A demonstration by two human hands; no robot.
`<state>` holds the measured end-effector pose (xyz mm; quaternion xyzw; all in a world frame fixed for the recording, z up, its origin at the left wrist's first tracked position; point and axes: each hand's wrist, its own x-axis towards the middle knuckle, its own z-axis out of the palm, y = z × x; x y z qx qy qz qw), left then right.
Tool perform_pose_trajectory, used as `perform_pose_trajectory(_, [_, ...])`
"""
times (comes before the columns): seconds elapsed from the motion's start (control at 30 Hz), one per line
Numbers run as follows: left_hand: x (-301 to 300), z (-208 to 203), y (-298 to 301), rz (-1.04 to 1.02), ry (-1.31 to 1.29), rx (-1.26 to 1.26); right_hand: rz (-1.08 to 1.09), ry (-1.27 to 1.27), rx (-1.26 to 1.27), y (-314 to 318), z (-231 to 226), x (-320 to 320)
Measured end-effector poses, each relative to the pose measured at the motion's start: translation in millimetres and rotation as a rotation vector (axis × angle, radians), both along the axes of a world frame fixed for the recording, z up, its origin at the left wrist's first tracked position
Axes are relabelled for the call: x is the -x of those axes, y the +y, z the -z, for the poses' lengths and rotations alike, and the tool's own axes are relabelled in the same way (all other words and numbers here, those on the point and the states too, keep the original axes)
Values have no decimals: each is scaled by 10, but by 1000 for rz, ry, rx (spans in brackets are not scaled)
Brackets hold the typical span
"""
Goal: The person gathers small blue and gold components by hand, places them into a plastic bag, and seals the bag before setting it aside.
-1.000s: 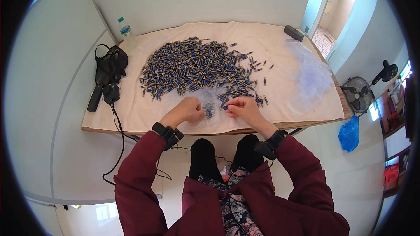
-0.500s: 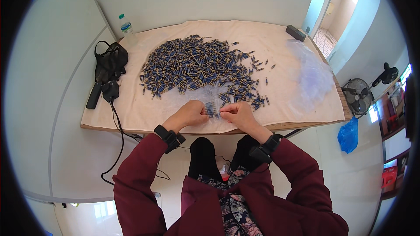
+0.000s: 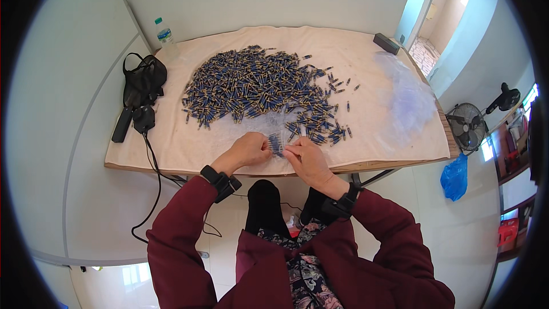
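Both hands meet at the near edge of the cloth-covered surface (image 3: 189, 149): the left hand (image 3: 247, 151) and right hand (image 3: 307, 157) pinch a small clear bag (image 3: 276, 143) of blue-and-gold pieces between them, close to the big pile (image 3: 257, 88) for easy reach.

A heap of small blue-and-gold cylindrical parts (image 3: 260, 88) lies mid-table (image 3: 171, 151); a clear plastic water bottle (image 3: 165, 34) and black cloth bag (image 3: 144, 79) sit left, crumpled clear plastic bags (image 3: 409, 96) right.
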<state>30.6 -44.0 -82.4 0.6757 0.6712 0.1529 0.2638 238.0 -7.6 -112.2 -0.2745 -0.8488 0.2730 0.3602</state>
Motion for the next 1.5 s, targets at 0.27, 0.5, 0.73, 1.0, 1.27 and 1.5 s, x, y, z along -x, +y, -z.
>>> perform_pose_trajectory(0.27, [114, 47, 4, 102, -203, 28, 24, -56, -165, 0, 44, 46])
perform_pose_trajectory(0.5, [250, 44, 35, 83, -166, -78, 66, 61, 94, 179, 35, 91])
perform_pose_trajectory(0.73, [238, 164, 91, 100, -175, -450, 66, -20, 195, 324, -19, 172])
perform_pose_trajectory(1.0, [177, -27, 40, 78, -300, -159, -24, -52, 352, 441, -31, 188])
perform_pose_trajectory(1.27, [218, -85, 131, 182, -199, -127, -111, -60, 434, 462, -83, 178])
perform_pose_trajectory(1.5, [186, -139, 211, 181, -108, -16, -192, -18, 429, 488, -56, 192])
